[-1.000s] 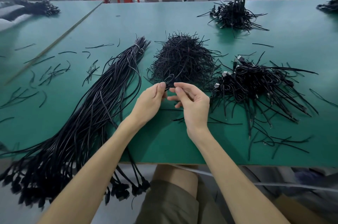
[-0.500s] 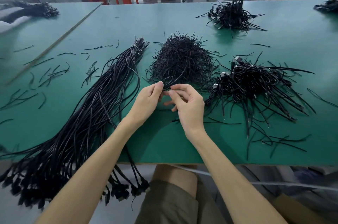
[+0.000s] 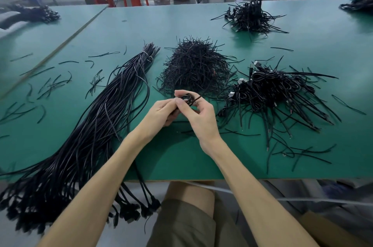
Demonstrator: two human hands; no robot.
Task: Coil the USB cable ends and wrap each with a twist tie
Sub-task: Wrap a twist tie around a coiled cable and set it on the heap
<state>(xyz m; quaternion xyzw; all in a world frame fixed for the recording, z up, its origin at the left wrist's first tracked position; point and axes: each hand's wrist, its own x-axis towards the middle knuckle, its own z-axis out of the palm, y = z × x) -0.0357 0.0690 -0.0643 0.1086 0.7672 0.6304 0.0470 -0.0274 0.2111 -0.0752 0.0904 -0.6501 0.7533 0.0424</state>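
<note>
Where left hand (image 3: 161, 111) meets right hand (image 3: 203, 119), fingers (image 3: 199, 104) mostly hide the coil (image 3: 186, 98).

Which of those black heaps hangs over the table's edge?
The long cable bundle on the left: its plug ends dangle past the near edge. The others stay on the table.

**Small black coil held between both hands**

The USB cable coil (image 3: 186, 99) is a small, tight black loop, pinched above the green table (image 3: 201, 158) by the fingertips of the left hand (image 3: 161, 111) and the right hand (image 3: 199, 117). 1 thin black twist tie (image 3: 198, 97) juts from it to the right. Just behind lies a heap of loose ties (image 3: 196, 67). A long bundle of uncoiled cables (image 3: 96, 125) lies to the left, its plugs hanging over the near edge. A pile of coiled cables (image 3: 270, 93) lies to the right.
</note>
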